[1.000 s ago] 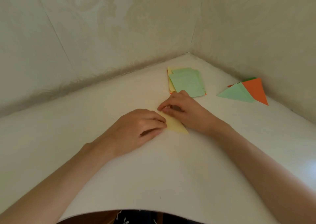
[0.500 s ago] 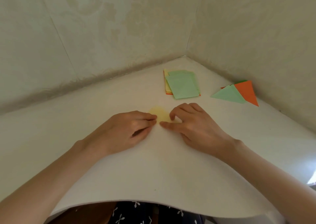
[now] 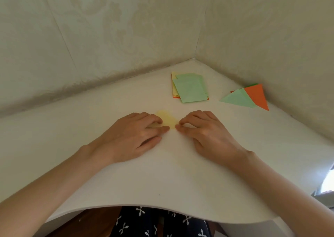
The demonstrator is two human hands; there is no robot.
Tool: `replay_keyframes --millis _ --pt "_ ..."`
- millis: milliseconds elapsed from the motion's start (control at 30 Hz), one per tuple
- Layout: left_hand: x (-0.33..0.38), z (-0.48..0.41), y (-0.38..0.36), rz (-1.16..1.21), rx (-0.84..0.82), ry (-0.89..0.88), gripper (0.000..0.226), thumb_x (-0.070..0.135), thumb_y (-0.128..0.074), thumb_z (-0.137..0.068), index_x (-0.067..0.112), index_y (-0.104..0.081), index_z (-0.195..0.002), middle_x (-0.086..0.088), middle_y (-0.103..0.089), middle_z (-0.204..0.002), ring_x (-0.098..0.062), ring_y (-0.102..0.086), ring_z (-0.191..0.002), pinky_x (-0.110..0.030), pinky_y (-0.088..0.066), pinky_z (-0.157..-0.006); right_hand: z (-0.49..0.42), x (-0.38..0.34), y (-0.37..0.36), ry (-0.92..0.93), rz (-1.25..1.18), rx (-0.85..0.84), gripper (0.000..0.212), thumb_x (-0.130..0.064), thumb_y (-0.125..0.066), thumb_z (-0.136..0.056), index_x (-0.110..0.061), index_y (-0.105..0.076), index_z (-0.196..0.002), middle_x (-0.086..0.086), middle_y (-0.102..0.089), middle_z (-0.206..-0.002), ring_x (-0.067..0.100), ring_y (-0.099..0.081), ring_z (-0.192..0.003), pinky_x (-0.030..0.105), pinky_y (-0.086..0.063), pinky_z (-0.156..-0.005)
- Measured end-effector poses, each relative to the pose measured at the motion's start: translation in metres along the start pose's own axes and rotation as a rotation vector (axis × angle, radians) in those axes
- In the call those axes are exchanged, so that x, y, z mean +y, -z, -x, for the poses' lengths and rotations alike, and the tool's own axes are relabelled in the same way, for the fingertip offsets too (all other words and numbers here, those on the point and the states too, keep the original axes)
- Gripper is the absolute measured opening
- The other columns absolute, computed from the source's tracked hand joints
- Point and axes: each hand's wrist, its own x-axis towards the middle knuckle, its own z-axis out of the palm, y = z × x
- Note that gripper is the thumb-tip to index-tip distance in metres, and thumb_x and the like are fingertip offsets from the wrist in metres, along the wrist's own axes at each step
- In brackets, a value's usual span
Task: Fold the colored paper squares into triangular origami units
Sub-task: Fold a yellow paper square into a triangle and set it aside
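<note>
Left hand point(image 3: 142, 133) and right hand point(image 3: 204, 131) seemingly pinch the pale yellow paper piece point(image 3: 167, 118) between them (green-topped paper stack point(image 3: 190, 89) at one o'clock).

Home corner, patterned wallpaper point(image 3: 108, 28), white table point(image 3: 162, 173), coloured paper stack point(image 3: 189, 90)

yellow paper point(image 3: 167, 118) | green sheet point(image 3: 191, 92) | orange triangle point(image 3: 257, 95) | white table point(image 3: 162, 173)

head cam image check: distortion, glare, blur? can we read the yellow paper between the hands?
Head view: heavy wide-angle bowing, the table edge curves; blown-out glare at the far right border; yellow paper is soft and pale, barely separating from the white tabletop; paper stack and folded triangles read clearly.
</note>
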Motion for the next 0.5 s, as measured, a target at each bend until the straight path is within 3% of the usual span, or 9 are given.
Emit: replay_keyframes --millis 167,300,367,500 --pt "-0.021 0.026 0.019 -0.100 0.027 0.019 0.039 0.034 -0.035 -0.098 0.023 -0.067 -0.118 0.001 -0.063 -0.109 -0.021 -0.058 -0.096 -0.031 -0.037 -0.089 0.001 -0.001 -0.001 -0.017 0.038 0.009 0.044 -0.006 -0.036 -0.080 -0.011 -0.070 -0.107 0.004 -0.067 -0.100 0.028 -0.060 -0.093 0.034 -0.045 -0.074" --pt "-0.019 0.031 0.030 -0.141 0.114 0.092 0.039 0.031 -0.038 -0.093 0.017 -0.073 -0.102 -0.002 -0.066 -0.108 -0.021 -0.057 -0.098 -0.036 -0.034 -0.094 -0.001 -0.004 -0.001 -0.026 0.046 0.014 0.040 -0.008 -0.038 -0.082 -0.009 -0.071 -0.104 0.007 -0.067 -0.098 0.030 -0.060 -0.090 0.034 -0.041 -0.075" --pt "-0.001 0.018 0.024 -0.084 0.089 0.107 0.043 0.034 -0.037 -0.093 0.012 -0.068 -0.113 -0.003 -0.065 -0.117 -0.018 -0.055 -0.107 -0.035 -0.034 -0.098 -0.003 -0.007 0.001 -0.030 0.046 0.019 0.038 -0.010 -0.039 -0.083 -0.010 -0.072 -0.102 0.006 -0.067 -0.097 0.030 -0.061 -0.090 0.033 -0.044 -0.074" --pt "0.020 0.004 0.002 0.075 -0.050 0.159 0.058 0.048 -0.028 -0.092 0.015 -0.056 -0.131 0.002 -0.054 -0.137 -0.015 -0.052 -0.124 -0.029 -0.033 -0.105 0.000 -0.010 0.001 -0.061 0.018 0.011 0.043 -0.011 -0.038 -0.076 -0.008 -0.070 -0.105 0.001 -0.069 -0.105 0.026 -0.059 -0.099 0.031 -0.037 -0.084"
